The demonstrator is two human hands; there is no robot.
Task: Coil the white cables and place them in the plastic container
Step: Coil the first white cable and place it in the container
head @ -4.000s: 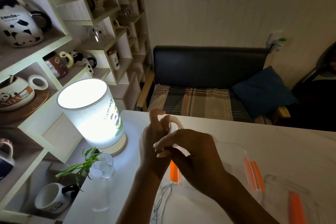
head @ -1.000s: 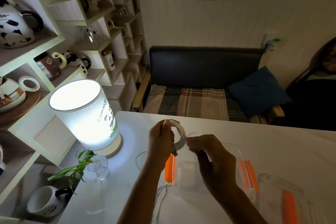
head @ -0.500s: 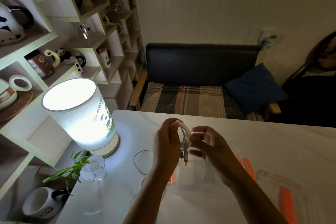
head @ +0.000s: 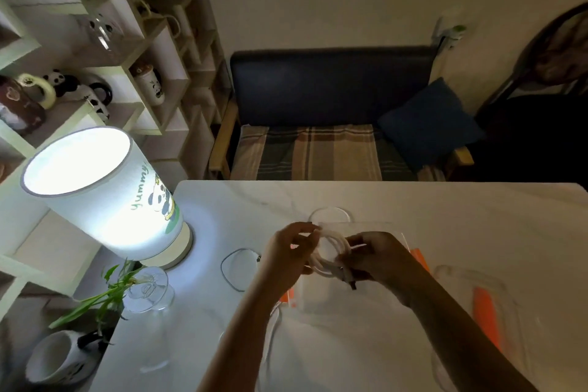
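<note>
Coil held over the clear box, room dim

Dimness swallows most detail beyond the lamp, which stands lit near the table's left edge. The table is pale; its near edge and right side run out of frame. Both forearms enter from the bottom, cut off at the frame.

The left hand pinches the left side of the coiled white cable; thumb and fingers curl on the loop. The right hand grips the coil's right side, fingers folded round the strands. A dark plug end pokes out below that hand. How many turns the coil has is hard to make out.

The coil hangs above the plastic container, a clear box mid-table with orange latches; its walls nearly vanish against the tabletop, and what lies inside cannot be told. Its left latch peeps out beside the left wrist. A second clear piece with an orange strip, the lid, lies toward the right edge, partly hidden by the right forearm.

A loose cable loop rests on the table between lamp and left hand. More white cable trails toward the near edge under the left forearm. A glass vase with a green sprig sits at the left edge, just in front of the lamp. The far half of the table lies open.
</note>
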